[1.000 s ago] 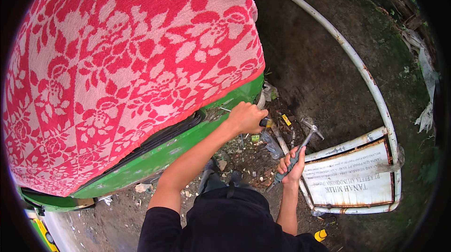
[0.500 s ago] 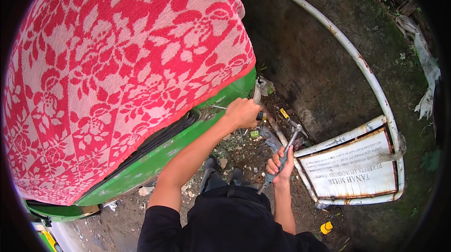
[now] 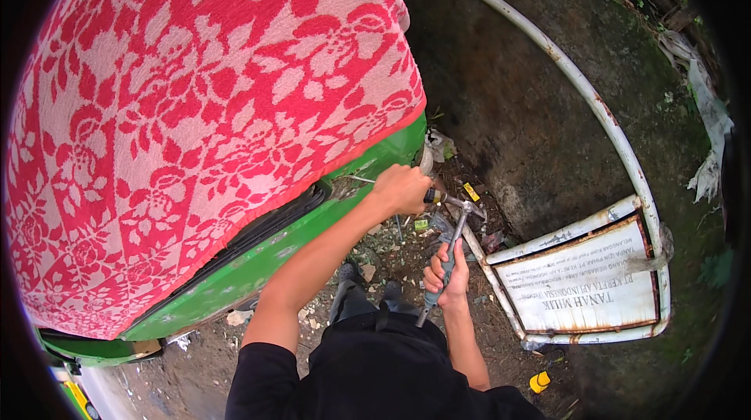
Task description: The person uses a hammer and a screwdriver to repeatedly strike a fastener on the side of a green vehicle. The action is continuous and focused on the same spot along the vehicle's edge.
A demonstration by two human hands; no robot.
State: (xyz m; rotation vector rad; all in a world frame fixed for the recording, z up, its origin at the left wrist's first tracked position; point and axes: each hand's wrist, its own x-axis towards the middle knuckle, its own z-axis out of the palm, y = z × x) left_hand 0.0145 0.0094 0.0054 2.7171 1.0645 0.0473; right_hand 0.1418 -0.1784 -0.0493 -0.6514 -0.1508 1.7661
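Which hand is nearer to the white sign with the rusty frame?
Right. The right hand, gripping a hammer, is just left of the white sign; the left hand, around a screwdriver, is farther off, up and to the left.

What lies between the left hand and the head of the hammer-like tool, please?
In the head view, the butt of the screwdriver sticks out of the left hand toward the hammer-like tool; whether the two tools touch, I cannot tell.
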